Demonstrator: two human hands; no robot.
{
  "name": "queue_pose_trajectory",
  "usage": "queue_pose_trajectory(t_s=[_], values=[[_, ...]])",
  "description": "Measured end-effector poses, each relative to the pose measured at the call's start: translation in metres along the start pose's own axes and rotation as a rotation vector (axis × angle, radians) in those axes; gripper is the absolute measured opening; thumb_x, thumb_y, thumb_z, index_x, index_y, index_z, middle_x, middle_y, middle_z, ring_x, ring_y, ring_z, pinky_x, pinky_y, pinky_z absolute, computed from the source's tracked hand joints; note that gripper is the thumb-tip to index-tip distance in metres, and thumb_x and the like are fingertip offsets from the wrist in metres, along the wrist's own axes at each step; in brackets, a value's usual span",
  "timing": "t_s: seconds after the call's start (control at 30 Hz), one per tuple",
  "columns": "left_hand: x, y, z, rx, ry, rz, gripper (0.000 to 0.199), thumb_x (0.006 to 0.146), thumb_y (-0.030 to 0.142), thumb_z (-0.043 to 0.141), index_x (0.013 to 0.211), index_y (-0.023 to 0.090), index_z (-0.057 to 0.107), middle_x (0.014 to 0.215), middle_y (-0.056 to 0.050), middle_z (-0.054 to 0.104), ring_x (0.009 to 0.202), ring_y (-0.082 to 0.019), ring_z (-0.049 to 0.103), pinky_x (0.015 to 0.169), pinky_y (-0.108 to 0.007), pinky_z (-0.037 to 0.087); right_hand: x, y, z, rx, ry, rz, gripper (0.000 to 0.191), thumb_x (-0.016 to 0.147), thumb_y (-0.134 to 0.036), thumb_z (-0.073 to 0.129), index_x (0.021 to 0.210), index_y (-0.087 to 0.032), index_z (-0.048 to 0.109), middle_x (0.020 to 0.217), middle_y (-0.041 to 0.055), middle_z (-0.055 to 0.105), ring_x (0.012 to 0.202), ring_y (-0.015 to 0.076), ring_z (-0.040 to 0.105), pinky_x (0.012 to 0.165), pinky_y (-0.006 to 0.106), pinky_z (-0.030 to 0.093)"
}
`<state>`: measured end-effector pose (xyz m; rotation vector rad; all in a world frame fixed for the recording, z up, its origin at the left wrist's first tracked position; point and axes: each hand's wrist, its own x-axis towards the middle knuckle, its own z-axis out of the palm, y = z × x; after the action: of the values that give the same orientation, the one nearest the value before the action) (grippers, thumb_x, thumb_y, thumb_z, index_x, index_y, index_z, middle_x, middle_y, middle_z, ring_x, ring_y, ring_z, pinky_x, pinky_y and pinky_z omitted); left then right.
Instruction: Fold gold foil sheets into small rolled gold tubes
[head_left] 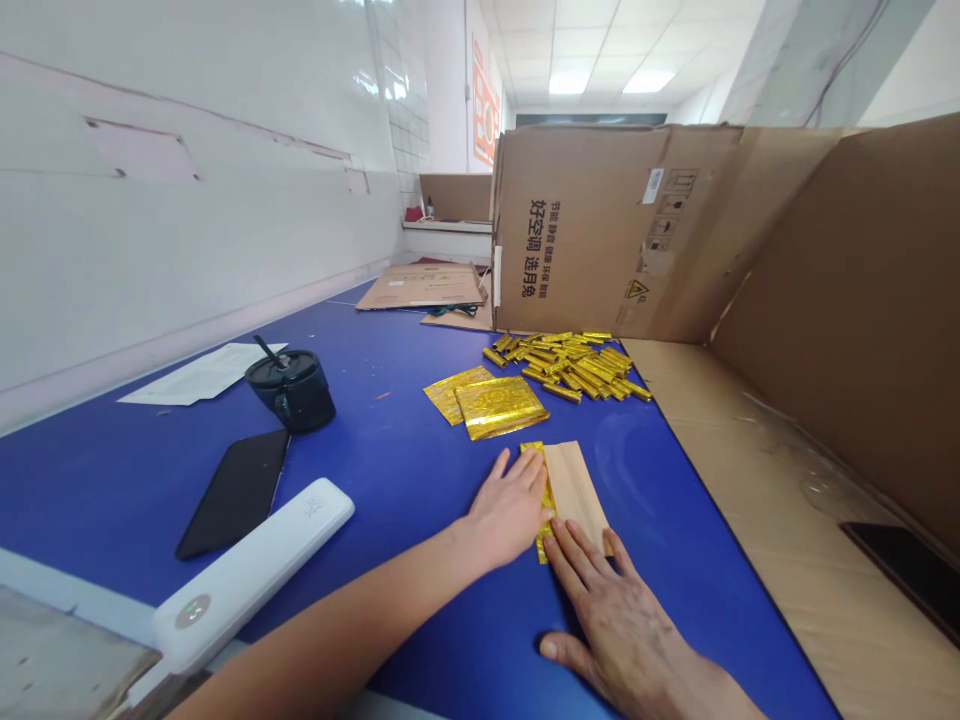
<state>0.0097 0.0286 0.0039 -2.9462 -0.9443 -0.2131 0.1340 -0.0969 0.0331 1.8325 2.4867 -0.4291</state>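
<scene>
A narrow gold foil strip [541,548] lies on the blue table beside a tan, flat board [576,482], touching its left edge. My left hand [511,508] rests over the strip's left side, fingers stretched out. Flat on the strip's lower part and the board's lower end is my right hand [611,610], its fingers extended and thumb spread out. Beyond the hands lie flat gold foil sheets [501,407], partly overlapping. A heap of small gold rolls [570,366] is behind them, near the large carton.
At the left are a dark lidded cup [304,392], white papers [196,374], a black phone [236,492] and a long white device [255,570]. A big cardboard carton [600,240] stands behind, its flaps reaching along the right. Flat cardboard [424,286] lies at the back.
</scene>
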Motion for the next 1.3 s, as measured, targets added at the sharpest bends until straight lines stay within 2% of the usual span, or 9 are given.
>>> queue_pose_trajectory(t_s=[0.1,0.23,0.73,0.9,0.93,1.03,1.13,1.2,1.3], values=[[-0.008,0.004,0.003,-0.059,-0.060,0.039,0.050,0.088,0.037,0.017,0.130,0.009,0.022,0.138,-0.011,0.020,0.127,-0.018,0.013,0.100,-0.041,0.013,0.000,-0.002,-0.001,0.000,-0.005,0.007,0.076,0.074,-0.059,0.040,0.132,-0.012,0.021,0.137,0.0136,0.016,0.125,0.0313,0.010,0.099,0.055,0.010],[-0.009,0.002,0.003,-0.082,-0.099,0.037,0.051,0.088,0.037,0.016,0.131,0.010,0.018,0.139,-0.011,0.015,0.127,-0.019,0.009,0.100,-0.044,0.012,0.001,-0.006,-0.002,-0.007,-0.035,0.029,0.080,0.073,-0.061,0.039,0.132,-0.010,0.021,0.136,0.0150,0.016,0.125,0.0320,0.009,0.099,0.055,0.010],[-0.008,0.011,0.001,-0.077,-0.103,-0.027,0.050,0.087,0.032,0.015,0.130,0.007,0.020,0.139,-0.014,0.015,0.127,-0.023,0.010,0.098,-0.049,0.011,0.001,-0.007,0.003,0.012,-0.053,0.050,0.083,0.071,-0.059,0.043,0.132,-0.009,0.019,0.137,0.0152,0.011,0.125,0.0314,0.006,0.100,0.051,0.013],[-0.007,0.008,0.002,-0.118,-0.118,-0.021,0.051,0.087,0.034,0.016,0.131,0.008,0.018,0.139,-0.013,0.014,0.127,-0.022,0.009,0.098,-0.049,0.011,0.003,0.001,-0.019,0.070,-0.093,-0.007,0.079,0.071,-0.057,0.047,0.132,-0.013,0.025,0.136,0.0145,0.021,0.124,0.0302,0.017,0.100,0.050,0.015],[-0.007,0.007,0.003,-0.120,-0.125,-0.018,0.051,0.086,0.034,0.018,0.131,0.008,0.018,0.139,-0.013,0.014,0.127,-0.022,0.009,0.098,-0.049,0.011,0.007,0.005,-0.028,0.105,-0.082,-0.045,0.070,0.074,-0.054,0.045,0.131,-0.017,0.029,0.135,0.0119,0.029,0.123,0.0281,0.024,0.100,0.049,0.016],[-0.007,0.007,0.005,-0.109,-0.125,0.015,0.049,0.085,0.032,0.023,0.128,0.010,0.025,0.138,-0.014,0.018,0.127,-0.024,0.009,0.098,-0.052,0.010,0.032,0.018,-0.050,0.175,0.095,-0.099,0.043,0.086,-0.040,0.032,0.126,-0.025,0.037,0.125,0.0038,0.046,0.114,0.0202,0.040,0.099,0.043,0.021],[-0.007,0.009,0.005,-0.099,-0.103,0.010,0.047,0.085,0.031,0.021,0.127,0.011,0.028,0.136,-0.014,0.023,0.127,-0.024,0.011,0.097,-0.053,0.009,0.075,0.030,-0.058,0.086,0.224,0.006,0.034,0.087,-0.027,0.032,0.114,-0.020,0.051,0.122,0.0047,0.049,0.113,0.0161,0.041,0.094,0.030,0.029],[-0.007,0.010,0.005,-0.111,-0.100,-0.021,0.049,0.086,0.032,0.019,0.130,0.011,0.022,0.137,-0.013,0.021,0.127,-0.024,0.009,0.098,-0.052,0.010,0.105,0.037,-0.057,0.061,0.232,0.068,0.033,0.083,-0.024,0.040,0.112,-0.017,0.052,0.121,0.0085,0.049,0.114,0.0206,0.039,0.093,0.033,0.028],[-0.008,0.010,0.005,-0.116,-0.106,-0.040,0.052,0.087,0.035,0.015,0.132,0.009,0.017,0.139,-0.011,0.017,0.128,-0.022,0.005,0.099,-0.051,0.010,0.140,0.049,-0.054,0.060,0.144,0.102,0.029,0.072,-0.027,0.057,0.100,-0.020,0.058,0.110,0.0068,0.055,0.105,0.0256,0.045,0.086,0.038,0.034]])
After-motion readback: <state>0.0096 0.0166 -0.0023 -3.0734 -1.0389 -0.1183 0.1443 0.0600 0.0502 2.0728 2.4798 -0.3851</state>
